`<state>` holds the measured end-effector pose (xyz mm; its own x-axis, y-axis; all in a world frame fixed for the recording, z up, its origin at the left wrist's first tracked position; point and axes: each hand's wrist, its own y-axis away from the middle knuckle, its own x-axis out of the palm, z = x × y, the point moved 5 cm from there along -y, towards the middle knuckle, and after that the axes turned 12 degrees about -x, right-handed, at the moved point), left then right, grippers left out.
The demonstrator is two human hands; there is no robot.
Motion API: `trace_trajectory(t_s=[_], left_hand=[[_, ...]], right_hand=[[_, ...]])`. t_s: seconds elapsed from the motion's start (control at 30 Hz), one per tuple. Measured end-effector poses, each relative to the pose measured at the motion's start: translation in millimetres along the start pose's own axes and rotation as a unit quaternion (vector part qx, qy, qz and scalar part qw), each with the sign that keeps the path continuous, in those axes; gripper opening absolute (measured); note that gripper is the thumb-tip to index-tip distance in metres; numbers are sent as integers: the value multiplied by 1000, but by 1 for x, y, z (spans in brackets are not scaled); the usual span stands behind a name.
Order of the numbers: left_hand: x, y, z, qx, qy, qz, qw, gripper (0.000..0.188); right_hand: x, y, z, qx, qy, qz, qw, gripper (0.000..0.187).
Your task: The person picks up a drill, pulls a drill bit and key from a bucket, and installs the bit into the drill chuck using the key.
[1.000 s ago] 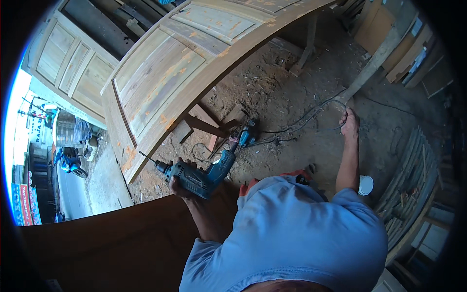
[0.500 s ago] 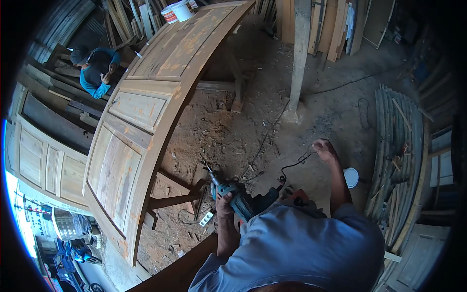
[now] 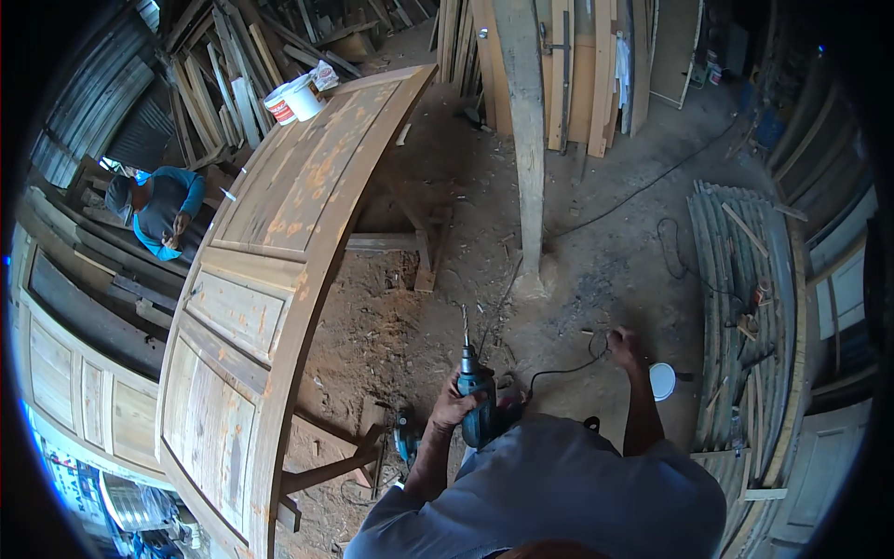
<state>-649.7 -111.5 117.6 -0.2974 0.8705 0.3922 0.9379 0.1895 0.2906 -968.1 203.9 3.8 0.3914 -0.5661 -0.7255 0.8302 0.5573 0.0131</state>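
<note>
My left hand (image 3: 453, 404) is wrapped around a teal power drill (image 3: 478, 401) in front of my body. A long drill bit (image 3: 466, 326) in its chuck points away from me. My right hand (image 3: 628, 347) is closed, out to the right. The drill's black cord (image 3: 563, 371) runs to its fingers and appears pinched there. Left of the drill, another teal power tool (image 3: 404, 436) is low by my left forearm, partly hidden. A large panelled wooden door (image 3: 307, 265) lies on supports to my left.
Tubs (image 3: 303, 98) stand on the door's far end. Beyond it, a person (image 3: 168, 210) in blue sleeves sits, hands together. A wooden post (image 3: 523, 140) rises ahead. A white round container (image 3: 662, 381) and stacked strips (image 3: 736, 307) are at right. A cable (image 3: 652, 182) crosses the littered floor.
The drill has swung from pointing up-left to pointing straight ahead. My right hand is lower in view with the cord. The view has shifted, and a second teal tool now shows.
</note>
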Motion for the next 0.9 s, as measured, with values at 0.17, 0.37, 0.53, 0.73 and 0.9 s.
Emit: trace_trajectory(t_s=[0.17, 0.37, 0.53, 0.73, 0.9], left_hand=[[19, -87, -20, -33, -24, 122, 992, 55], [73, -194, -53, -55, -172, 226, 957, 51], [135, -268, -58, -55, -213, 272, 937, 50], [223, -377, -74, -30, -187, 299, 935, 47], [283, -479, -76, 24, -174, 281, 943, 47]], right_hand=[[-36, 5, -29, 38, 59, -43, 997, 31], [-75, -3, -65, 96, -143, -121, 978, 34], [-89, -42, 12, 54, -391, -42, 918, 34], [-103, -136, 40, -72, -459, 112, 878, 41], [-155, -216, -9, -94, -425, 168, 885, 51]])
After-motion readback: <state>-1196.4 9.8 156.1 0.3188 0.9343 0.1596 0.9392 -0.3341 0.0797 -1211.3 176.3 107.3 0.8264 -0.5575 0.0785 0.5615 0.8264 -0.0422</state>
